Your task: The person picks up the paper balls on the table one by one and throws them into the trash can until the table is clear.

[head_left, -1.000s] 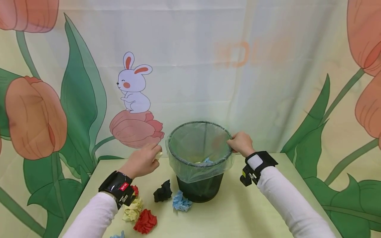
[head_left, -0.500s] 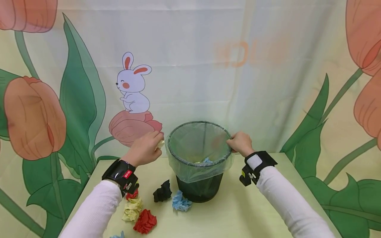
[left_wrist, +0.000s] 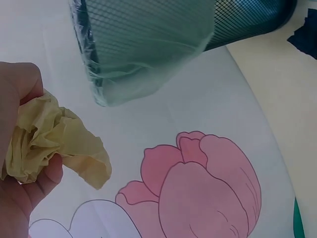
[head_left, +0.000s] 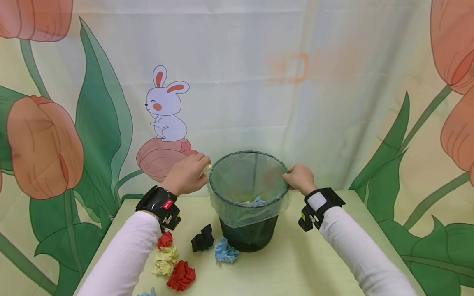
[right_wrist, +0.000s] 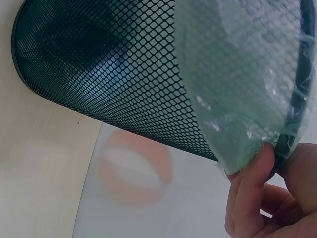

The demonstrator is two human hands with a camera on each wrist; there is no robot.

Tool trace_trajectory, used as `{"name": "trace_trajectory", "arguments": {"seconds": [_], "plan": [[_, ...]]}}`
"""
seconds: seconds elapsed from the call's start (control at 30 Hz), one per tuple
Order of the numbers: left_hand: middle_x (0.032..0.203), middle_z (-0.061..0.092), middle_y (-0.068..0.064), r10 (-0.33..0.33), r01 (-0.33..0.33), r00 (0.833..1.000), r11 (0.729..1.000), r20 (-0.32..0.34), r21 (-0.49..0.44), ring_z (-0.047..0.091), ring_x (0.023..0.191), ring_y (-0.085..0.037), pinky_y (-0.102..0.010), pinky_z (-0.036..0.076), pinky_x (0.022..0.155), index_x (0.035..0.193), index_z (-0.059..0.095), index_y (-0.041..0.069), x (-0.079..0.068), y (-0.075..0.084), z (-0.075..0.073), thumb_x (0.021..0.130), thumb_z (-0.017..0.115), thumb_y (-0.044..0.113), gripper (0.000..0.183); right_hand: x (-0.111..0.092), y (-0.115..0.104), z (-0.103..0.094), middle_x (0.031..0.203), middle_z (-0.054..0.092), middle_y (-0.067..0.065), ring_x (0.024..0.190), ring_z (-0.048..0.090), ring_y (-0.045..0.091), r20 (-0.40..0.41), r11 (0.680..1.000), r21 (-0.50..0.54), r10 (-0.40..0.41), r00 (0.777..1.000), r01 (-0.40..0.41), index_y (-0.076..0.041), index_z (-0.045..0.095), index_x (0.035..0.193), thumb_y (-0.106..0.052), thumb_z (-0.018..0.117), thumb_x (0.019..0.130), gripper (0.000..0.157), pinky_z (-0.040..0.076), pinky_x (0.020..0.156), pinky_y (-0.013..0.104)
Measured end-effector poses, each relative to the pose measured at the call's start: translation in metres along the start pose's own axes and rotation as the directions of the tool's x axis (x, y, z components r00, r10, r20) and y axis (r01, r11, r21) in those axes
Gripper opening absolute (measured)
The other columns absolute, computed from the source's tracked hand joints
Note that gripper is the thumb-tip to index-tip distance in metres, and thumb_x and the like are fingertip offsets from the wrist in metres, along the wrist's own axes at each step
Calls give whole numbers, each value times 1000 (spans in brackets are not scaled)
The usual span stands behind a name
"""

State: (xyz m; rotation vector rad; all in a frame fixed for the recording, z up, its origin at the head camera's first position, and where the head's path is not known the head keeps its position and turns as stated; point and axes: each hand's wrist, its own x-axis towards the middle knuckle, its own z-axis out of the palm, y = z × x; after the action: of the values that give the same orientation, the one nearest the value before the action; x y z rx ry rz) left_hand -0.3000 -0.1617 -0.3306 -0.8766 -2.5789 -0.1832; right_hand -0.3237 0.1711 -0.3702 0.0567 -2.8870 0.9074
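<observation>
As we look from the head, our left hand (head_left: 188,173) holds a yellow paper ball (head_left: 207,168) just beside the bin (head_left: 249,236), while our right hand (head_left: 300,179) grips its rim (head_left: 252,151). From the left wrist, our fingers (left_wrist: 27,79) curl round the paper, whose loose end could snag. From the right wrist, we pinch rim and bag (right_wrist: 237,74) together; a tug could slip the bag loose.

Pale table (head_left: 285,273) with a mesh bin (head_left: 249,234) and crumpled papers (head_left: 181,276) in black, blue, red and yellow.
</observation>
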Motion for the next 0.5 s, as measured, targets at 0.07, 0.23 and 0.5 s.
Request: {"name": "trace_trajectory", "arguments": {"seconds": [0.07, 0.23, 0.5], "plan": [[83, 51, -2, -1, 1, 1000, 1000, 9, -3, 47, 71, -16, -28, 43, 55, 94, 55, 9, 4, 3, -1, 74, 58, 7, 20, 0, 0, 0, 36, 35, -6, 54, 63, 29, -1, 1000, 0, 0, 1000, 0, -18, 32, 42, -12, 54, 78, 44, 26, 37, 20], [85, 52, -2, 5, -5, 1000, 1000, 20, -6, 49, 72, -17, -30, 44, 55, 96, 56, 9, 14, 12, -2, 74, 58, 6, 22, -1, 0, 0, 36, 36, -7, 47, 60, 23, -3, 1000, 4, -3, 1000, 3, -18, 32, 41, -11, 54, 78, 43, 26, 37, 19], [87, 53, -3, 5, -4, 999, 1000, 32, -18, 48, 74, -19, -31, 44, 58, 97, 56, 9, 27, 23, -2, 75, 56, 6, 23, -2, -1, -2, 37, 39, -5, 41, 53, 16, 3, 1000, -3, -12, 1000, 12, -18, 32, 42, -13, 54, 79, 44, 25, 37, 20]]}}
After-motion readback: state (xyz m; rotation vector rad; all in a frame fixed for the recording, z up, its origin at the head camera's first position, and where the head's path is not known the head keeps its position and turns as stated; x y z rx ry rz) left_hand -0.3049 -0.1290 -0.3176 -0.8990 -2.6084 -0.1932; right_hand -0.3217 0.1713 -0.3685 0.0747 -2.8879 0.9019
